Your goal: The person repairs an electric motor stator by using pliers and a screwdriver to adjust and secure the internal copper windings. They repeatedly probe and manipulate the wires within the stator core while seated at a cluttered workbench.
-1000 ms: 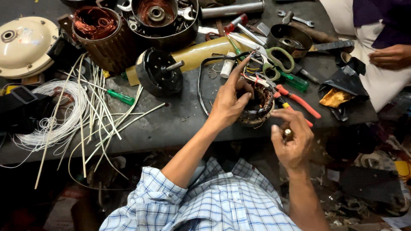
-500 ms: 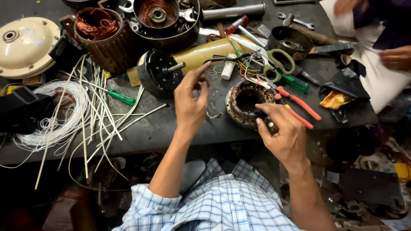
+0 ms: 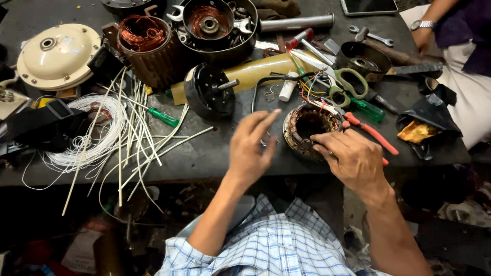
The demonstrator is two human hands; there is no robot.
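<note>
At near edge of the bench, right hand (image 3: 353, 161) rests on the wound stator ring (image 3: 309, 130), fingers curled onto its near-right rim. Left hand (image 3: 250, 148) hovers just left, fingers loosely spread, empty. Ring lies flat, bore up; lead wires (image 3: 313, 92) trail far side.
</note>
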